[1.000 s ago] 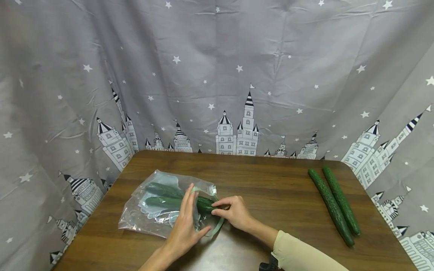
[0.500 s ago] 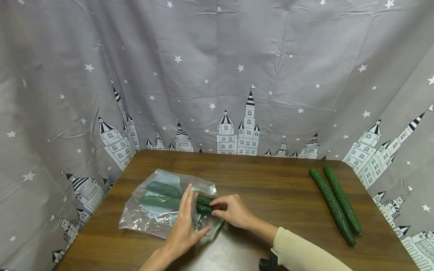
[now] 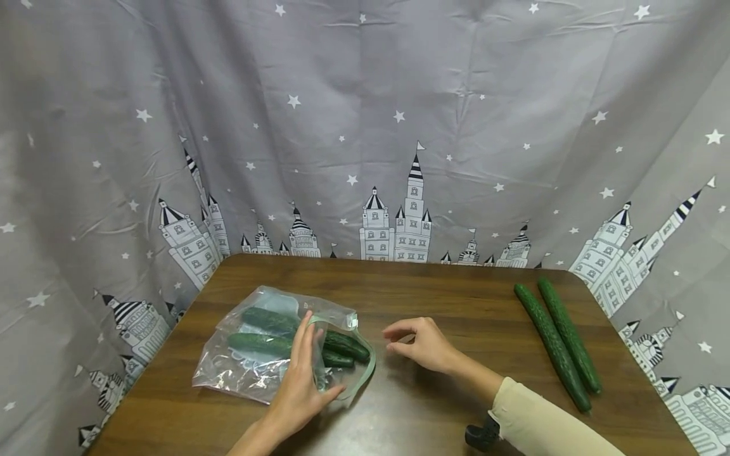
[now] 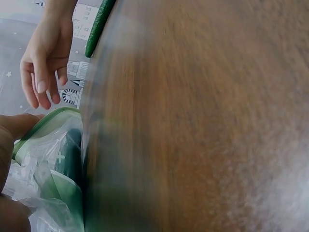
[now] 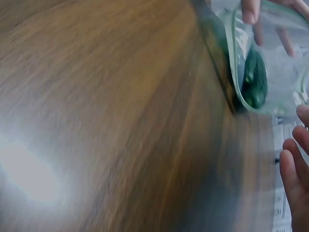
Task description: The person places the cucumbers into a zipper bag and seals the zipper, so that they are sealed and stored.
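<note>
A clear zip bag [image 3: 213, 373] with a green-edged mouth lies on the table, its opening facing right. Two cucumbers [image 3: 346, 346] lie side by side inside, their right ends visible in the mouth. My left hand [image 3: 299, 386] holds the bag's mouth apart, fingers along the upper side and thumb by the lower rim. In the right wrist view, left fingers [image 5: 250, 12] overlap the green rim. My right hand [image 3: 424, 345] hovers just right of the mouth, fingers loosely bent and holding nothing; the left wrist view shows a cucumber [image 4: 69, 154] through the plastic.
Two more cucumbers [image 3: 552, 345] lie side by side at the right of the wooden table [image 3: 456, 291]. Behind the table hangs a grey curtain [image 3: 319, 76] with stars and castles. A black strap piece [image 3: 481, 436] shows below my right sleeve.
My right hand has let go of the cucumber in the bag and drawn back to the right. The cucumber has slid further left into the bag. The left hand stays at the mouth.
</note>
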`<move>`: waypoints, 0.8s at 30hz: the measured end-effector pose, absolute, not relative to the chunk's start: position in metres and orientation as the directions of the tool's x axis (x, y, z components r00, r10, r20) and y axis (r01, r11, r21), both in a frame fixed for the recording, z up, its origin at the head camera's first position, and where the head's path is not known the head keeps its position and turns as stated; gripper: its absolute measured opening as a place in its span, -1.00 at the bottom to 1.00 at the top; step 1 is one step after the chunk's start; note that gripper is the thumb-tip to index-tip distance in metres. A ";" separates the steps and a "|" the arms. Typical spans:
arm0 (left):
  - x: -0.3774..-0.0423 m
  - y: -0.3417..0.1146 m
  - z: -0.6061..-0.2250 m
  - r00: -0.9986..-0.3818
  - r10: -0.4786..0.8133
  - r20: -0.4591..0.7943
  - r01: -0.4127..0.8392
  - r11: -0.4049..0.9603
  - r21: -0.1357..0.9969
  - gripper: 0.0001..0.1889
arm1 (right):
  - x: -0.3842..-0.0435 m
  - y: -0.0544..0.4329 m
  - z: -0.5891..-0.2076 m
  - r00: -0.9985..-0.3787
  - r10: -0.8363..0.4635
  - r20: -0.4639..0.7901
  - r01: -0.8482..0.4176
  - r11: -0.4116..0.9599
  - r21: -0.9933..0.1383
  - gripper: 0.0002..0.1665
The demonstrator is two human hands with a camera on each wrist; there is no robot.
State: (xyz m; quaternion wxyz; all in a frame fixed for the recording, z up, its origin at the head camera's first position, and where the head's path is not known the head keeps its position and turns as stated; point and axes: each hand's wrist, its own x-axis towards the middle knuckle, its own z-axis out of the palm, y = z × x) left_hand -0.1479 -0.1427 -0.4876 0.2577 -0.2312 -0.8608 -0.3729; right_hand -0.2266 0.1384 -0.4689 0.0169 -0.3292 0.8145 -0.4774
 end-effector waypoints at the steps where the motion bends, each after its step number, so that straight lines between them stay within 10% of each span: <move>1: -0.148 -0.144 -0.488 -0.758 0.207 0.618 0.593 0.614 0.521 0.59 | -0.227 0.142 -0.468 -0.784 -0.552 0.283 -0.516 0.326 -0.792 -0.70; 24: -0.150 -0.145 -0.485 -0.807 0.185 0.561 0.557 0.557 0.616 0.60 | -0.224 0.253 -0.461 -0.885 -0.356 0.301 -0.450 0.490 -0.746 -0.63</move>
